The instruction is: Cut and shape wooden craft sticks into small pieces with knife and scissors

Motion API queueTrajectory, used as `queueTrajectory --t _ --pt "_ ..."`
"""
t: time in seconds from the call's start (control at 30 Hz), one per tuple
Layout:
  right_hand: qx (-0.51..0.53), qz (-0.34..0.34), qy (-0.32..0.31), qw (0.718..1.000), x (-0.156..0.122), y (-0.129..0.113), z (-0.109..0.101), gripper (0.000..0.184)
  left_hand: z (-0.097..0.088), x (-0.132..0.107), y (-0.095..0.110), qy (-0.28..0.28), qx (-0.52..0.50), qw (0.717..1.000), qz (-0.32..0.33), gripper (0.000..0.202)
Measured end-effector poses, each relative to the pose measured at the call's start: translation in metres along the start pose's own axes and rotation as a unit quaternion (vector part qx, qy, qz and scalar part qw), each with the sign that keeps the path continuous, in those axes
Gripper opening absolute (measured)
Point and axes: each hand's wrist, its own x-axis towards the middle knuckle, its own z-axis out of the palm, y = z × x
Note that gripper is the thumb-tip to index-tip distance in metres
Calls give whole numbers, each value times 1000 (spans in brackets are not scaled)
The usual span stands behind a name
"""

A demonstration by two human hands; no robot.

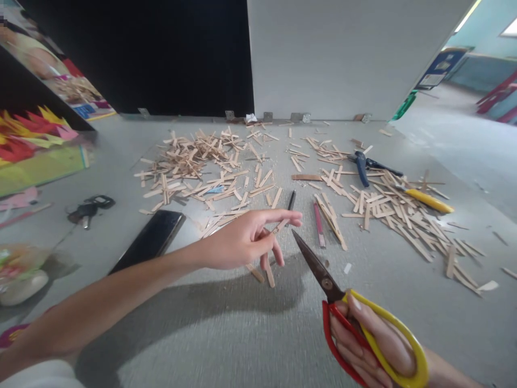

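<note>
The person's left forearm (141, 293) reaches diagonally from the near left toward the middle, its wrist nearly straight and the left hand (234, 242) held back upward. Its index finger (283, 215) stretches to the right above the other fingers, which bend downward in a light pinch. At the near right, the right hand (382, 334) angles toward the far left, fingers curled in a grip, thumb (359, 311) laid forward.

The scissors (328, 284), with dark blades closed together and one red and one yellow handle, are held slanting, tip pointing forward and left. The stick (279, 227), pale, flat and narrow, is held tilted near that tip.
</note>
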Motion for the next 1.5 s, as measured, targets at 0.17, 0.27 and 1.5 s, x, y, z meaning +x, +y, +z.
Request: queueTrajectory --t 0.17,0.27,1.5 --pt "-23 13 7 1000 -2 8 -8 77 5 -4 5 -48 -79 996 7 57" --pt "-38 24 17 999 -5 5 -7 76 9 -5 8 -56 -85 995 5 57" --pt "6 33 -34 999 2 -4 3 85 9 -9 13 -100 -123 987 22 55"
